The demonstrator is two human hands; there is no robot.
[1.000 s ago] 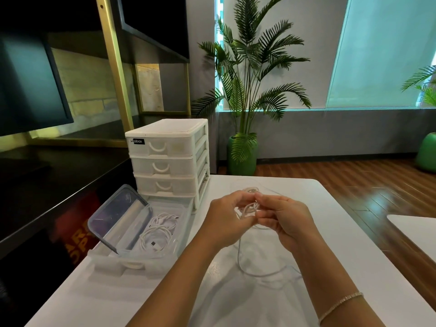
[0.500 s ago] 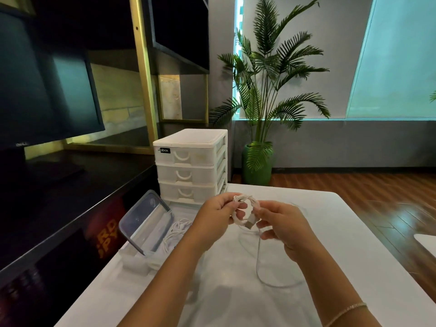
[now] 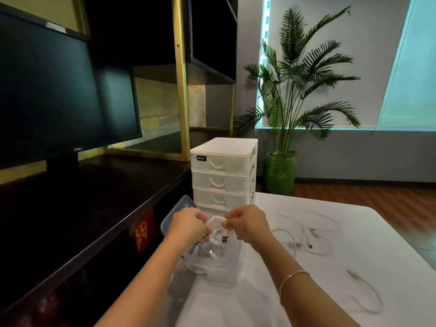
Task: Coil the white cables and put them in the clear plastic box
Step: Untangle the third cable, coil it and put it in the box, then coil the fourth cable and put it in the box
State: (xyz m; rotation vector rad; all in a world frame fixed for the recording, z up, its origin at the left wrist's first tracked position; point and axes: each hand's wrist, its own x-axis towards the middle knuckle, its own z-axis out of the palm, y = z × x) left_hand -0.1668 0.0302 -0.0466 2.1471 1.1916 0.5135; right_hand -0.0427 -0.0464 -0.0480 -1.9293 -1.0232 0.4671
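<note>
- Hands come first: the left hand [image 3: 188,224] and the right hand [image 3: 245,224] both pinch one coiled white cable [image 3: 215,228] between them, each grip closed on a side of the coil. I think this keeps the loops from springing open.
- Plug [image 3: 224,239] of this cable hangs free under the coil, between the two hands.
- Directly below the hands is the clear plastic box [image 3: 221,272], open. Another white cable [image 3: 211,252] seems to lie inside already, but the hands hide part of it. The coil is held over the opening, so I judge the step is lowering it in.
- Lid [image 3: 178,212] of the box stands tilted behind the left hand, out of the way.
- On the white counter [image 3: 306,303], to the right, loose cables [image 3: 304,237] lie uncoiled, well apart from the box, so the task is not finished.
- Behind the box stands a white drawer unit [image 3: 223,173].
- Further left is a dark shelf with a black monitor [image 3: 59,95]; far behind are a potted palm [image 3: 295,95], a wooden floor and a bright window.
</note>
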